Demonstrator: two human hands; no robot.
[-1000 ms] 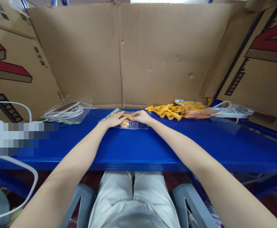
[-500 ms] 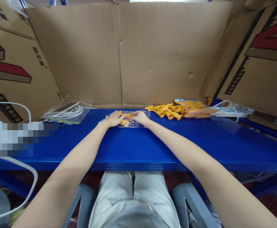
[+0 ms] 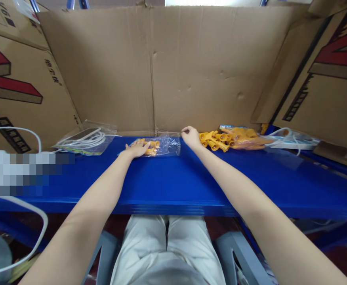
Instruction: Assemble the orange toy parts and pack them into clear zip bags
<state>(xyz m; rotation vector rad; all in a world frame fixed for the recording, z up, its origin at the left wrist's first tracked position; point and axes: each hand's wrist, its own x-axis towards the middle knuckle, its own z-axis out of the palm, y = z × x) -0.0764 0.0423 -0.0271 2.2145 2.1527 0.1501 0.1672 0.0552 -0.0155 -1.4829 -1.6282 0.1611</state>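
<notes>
A clear plastic bag (image 3: 170,145) lies on the blue tabletop, with yellow horn-shaped plastic pieces (image 3: 153,145) inside its left part. My left hand (image 3: 138,149) rests flat over that filled part, fingers stretched out. At the bag's far right corner, the fingertips of my right hand (image 3: 190,136) are pinched together on the thin plastic edge. Just right of this hand is a loose pile of the same yellow pieces (image 3: 215,140), partly hidden behind my wrist.
A second bag of yellow pieces (image 3: 244,136) lies at the back right, beside a white power strip (image 3: 302,143). At the back left is a bag with a white cable (image 3: 94,140). Cardboard walls (image 3: 206,71) enclose the blue table (image 3: 167,182) behind and at the sides.
My right hand has moved right from the yellow pieces to the bag's far corner, drawing its empty end out flatter. My left hand has shifted slightly left and stays on the bag.
</notes>
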